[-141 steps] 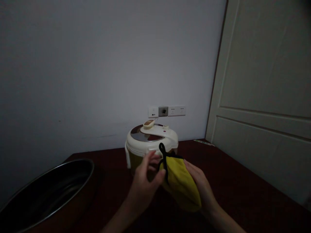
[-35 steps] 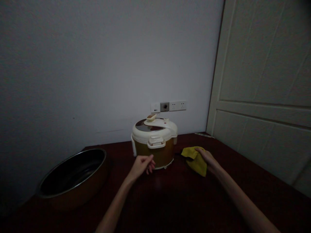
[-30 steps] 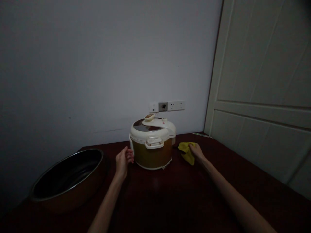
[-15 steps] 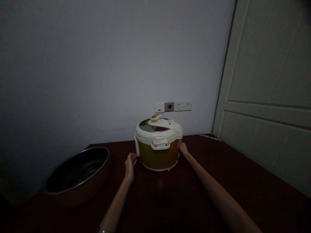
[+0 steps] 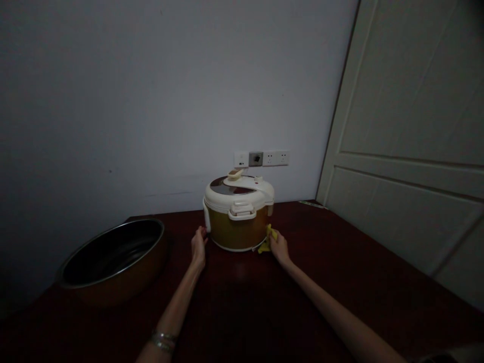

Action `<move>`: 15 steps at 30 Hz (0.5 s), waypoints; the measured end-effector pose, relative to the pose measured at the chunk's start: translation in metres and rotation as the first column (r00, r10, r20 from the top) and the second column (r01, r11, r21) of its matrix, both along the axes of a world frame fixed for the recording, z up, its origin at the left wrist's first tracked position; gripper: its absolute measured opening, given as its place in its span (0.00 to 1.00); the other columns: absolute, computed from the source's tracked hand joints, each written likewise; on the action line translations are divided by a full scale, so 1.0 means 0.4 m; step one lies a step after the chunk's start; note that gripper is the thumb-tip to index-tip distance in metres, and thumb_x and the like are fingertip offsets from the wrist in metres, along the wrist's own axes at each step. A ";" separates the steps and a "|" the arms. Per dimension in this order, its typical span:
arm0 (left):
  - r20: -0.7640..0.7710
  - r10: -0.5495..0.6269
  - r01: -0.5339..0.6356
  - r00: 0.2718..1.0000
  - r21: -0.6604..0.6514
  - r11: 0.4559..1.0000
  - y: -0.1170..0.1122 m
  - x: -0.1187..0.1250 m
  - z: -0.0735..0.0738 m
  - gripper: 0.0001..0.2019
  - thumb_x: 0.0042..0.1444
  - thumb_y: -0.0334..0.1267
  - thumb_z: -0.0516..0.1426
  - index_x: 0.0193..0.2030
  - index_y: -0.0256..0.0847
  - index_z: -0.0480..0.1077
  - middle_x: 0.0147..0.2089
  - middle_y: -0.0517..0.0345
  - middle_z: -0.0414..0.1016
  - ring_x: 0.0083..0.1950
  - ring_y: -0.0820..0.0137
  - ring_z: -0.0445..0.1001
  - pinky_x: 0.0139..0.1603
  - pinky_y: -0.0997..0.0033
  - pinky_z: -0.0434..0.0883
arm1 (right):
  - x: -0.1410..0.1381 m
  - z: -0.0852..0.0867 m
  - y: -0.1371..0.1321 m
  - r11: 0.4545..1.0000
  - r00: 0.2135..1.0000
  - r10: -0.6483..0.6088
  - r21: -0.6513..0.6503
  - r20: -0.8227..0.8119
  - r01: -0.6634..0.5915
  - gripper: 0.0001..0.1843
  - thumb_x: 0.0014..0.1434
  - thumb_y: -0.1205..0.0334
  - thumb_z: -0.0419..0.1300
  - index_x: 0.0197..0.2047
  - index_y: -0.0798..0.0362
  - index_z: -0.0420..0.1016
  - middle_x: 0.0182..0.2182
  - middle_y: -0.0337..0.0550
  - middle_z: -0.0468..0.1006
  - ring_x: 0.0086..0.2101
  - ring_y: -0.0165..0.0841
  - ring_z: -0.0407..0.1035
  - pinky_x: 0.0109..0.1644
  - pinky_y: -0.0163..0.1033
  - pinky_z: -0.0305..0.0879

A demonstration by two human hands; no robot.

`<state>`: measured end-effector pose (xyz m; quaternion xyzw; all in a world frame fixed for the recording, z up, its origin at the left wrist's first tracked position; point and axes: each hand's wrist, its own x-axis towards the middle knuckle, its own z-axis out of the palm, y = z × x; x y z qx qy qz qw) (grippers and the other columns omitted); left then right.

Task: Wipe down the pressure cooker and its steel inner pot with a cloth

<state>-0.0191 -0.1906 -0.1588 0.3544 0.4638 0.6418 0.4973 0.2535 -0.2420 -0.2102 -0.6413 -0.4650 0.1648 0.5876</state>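
A white and olive-gold electric pressure cooker stands upright on the dark red table, its lid on. My right hand is closed round a crumpled yellow cloth, which lies against the cooker's lower right side. On the other side, my left hand rests beside the cooker's white front panel, its fingertips at or very near the panel's lower edge. Its fingers are loosely bent and hold nothing that I can see. A bracelet circles the left wrist.
A wide bowl-shaped inner pot, dark inside with a metal rim, sits at the table's left. Behind the cooker, wall sockets line the pale wall. A panelled door borders the right. A flat strip lies near the table's back corner.
My right hand has come nearer from the cooker's right rear to its lower right front, bringing the yellow cloth into view. My left hand stays by the panel. The view has shifted slightly.
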 end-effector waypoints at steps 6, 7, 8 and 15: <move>-0.053 -0.020 0.021 0.998 0.019 1.000 -0.003 0.004 -0.003 0.21 0.58 0.47 0.47 0.47 0.35 0.70 0.57 0.42 0.69 0.58 0.62 0.67 0.57 0.59 0.64 | -0.077 0.006 -0.078 0.999 0.989 0.033 0.003 0.147 -0.034 0.25 0.52 0.69 0.49 0.55 0.60 0.66 0.38 0.52 0.79 0.38 0.36 0.74 0.41 0.36 0.67; -0.061 -0.020 0.021 0.998 0.023 1.000 -0.004 0.005 -0.002 0.20 0.58 0.47 0.47 0.47 0.35 0.70 0.56 0.43 0.70 0.58 0.62 0.68 0.57 0.59 0.64 | -0.085 0.008 -0.082 1.000 0.989 0.027 -0.001 0.148 -0.027 0.26 0.52 0.70 0.48 0.55 0.60 0.65 0.38 0.52 0.79 0.38 0.36 0.74 0.41 0.36 0.67; -0.068 -0.019 0.021 0.997 0.027 0.999 -0.006 0.005 -0.001 0.20 0.58 0.47 0.47 0.47 0.35 0.71 0.55 0.43 0.71 0.57 0.62 0.68 0.56 0.59 0.64 | -0.091 0.008 -0.084 1.000 0.990 0.021 -0.006 0.141 -0.020 0.27 0.52 0.70 0.48 0.56 0.61 0.65 0.39 0.53 0.79 0.38 0.36 0.74 0.42 0.36 0.68; -0.105 -0.026 0.029 0.994 0.023 0.999 -0.012 0.005 0.004 0.20 0.59 0.46 0.46 0.47 0.37 0.70 0.57 0.45 0.69 0.58 0.63 0.67 0.54 0.62 0.66 | -0.150 -0.017 -0.105 0.998 0.997 0.003 0.059 0.073 -0.008 0.29 0.53 0.67 0.48 0.59 0.60 0.62 0.49 0.53 0.75 0.46 0.36 0.71 0.50 0.40 0.65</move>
